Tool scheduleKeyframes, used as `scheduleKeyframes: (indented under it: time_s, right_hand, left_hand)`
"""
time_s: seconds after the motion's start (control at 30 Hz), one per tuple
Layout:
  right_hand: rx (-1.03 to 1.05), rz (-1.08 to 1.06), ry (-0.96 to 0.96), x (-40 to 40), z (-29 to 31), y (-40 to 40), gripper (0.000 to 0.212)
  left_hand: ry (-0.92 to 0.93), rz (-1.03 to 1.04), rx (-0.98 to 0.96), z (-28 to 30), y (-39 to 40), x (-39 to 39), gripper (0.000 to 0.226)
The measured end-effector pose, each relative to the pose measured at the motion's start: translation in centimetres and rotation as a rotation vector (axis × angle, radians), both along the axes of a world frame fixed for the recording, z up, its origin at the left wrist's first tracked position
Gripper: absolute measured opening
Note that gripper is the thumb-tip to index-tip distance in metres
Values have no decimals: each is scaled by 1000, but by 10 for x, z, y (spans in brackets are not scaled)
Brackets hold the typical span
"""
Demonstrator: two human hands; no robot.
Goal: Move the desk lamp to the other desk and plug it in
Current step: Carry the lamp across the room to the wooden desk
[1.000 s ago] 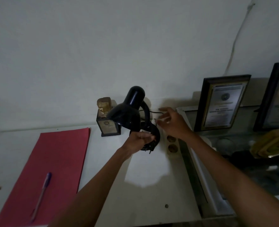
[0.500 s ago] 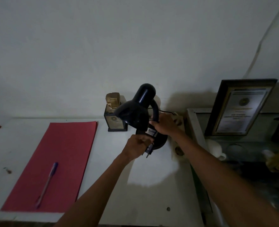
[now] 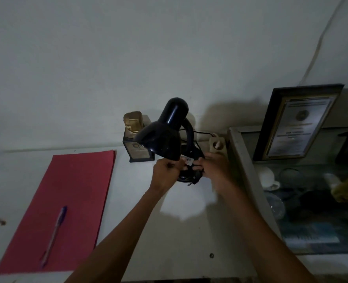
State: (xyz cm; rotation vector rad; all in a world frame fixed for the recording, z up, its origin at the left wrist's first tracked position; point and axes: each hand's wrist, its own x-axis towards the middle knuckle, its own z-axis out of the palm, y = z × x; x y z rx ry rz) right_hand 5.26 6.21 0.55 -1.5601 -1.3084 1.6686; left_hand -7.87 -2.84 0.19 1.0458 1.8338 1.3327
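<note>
A dark blue desk lamp (image 3: 165, 137) with a bent neck stands on the white desk (image 3: 140, 221) near the wall. My left hand (image 3: 167, 172) grips the lamp's base from the left. My right hand (image 3: 214, 166) holds the bundled black cord at the base from the right. The black plug (image 3: 195, 179) with its two pins hangs just below my right fingers. A cream power strip (image 3: 217, 146) lies against the wall right of the lamp, partly hidden by my right hand.
A small trophy block (image 3: 137, 148) stands just behind and left of the lamp. A red folder (image 3: 73, 201) with a purple pen (image 3: 54, 233) lies on the desk's left. A glass-topped cabinet (image 3: 250, 180) with framed certificates (image 3: 297, 123) borders the desk's right edge.
My right hand came down from the cord near the wall onto the cord bundle at the lamp's base. My left hand stayed on the base. The view shifted left.
</note>
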Motion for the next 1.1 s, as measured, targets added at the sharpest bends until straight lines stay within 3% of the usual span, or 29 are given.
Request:
scheduleKeyframes:
  time_s: [0.1,0.23,0.3,0.33,0.47,0.63,0.77,1.1]
  right_hand:
    - [-8,-104,88,11,5,-9,23]
    - [147,-14,-161,12,4,-31,20]
    - [276,42,-346,8,3,-45,23]
    - [319,37,-325,4,3,-51,27]
    - [407,-11,-184,-7,3,-70,46]
    - [437,-14,-211,2,2,-73,38]
    - [417,4,-229,9,3,-67,34]
    - [368,21,-198,14,3,-62,26]
  left_hand:
    - [357,17,7,-8,20,-12,25]
    - [399,-150,-105,-14,49,-9,55]
    - [526,-172,-122,-20,55,-8,68]
    - [549,-169,-127,-21,55,-9,73]
    - [517,-185,-16,-23,42,-12,71]
    - [498,-331,120,-22,26,-19,88]
    - [524,-317,172,-22,25,-13,99]
    - [611,-257,39,-16,23,-12,114]
